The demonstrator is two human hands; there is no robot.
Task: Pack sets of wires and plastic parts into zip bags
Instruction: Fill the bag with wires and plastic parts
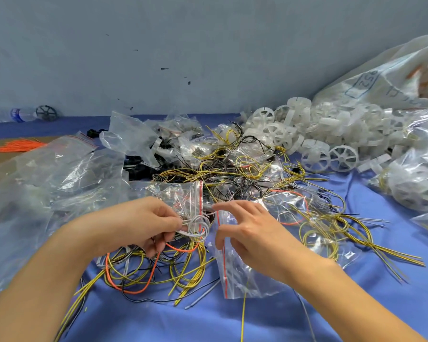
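The left hand (143,223) pinches a small coil of white wires (195,227), with yellow and orange loops hanging below it. Just right of the coil, a zip bag (235,275) lies on the blue bench (368,304). Its long axis runs away from the near edge and its red zip strip faces the coil. The right hand (245,233) rests on the bag, fingers spread and nearly straight, thumb at the strip. Feeding the coil in likely needs 1 short rightward move by the left hand.
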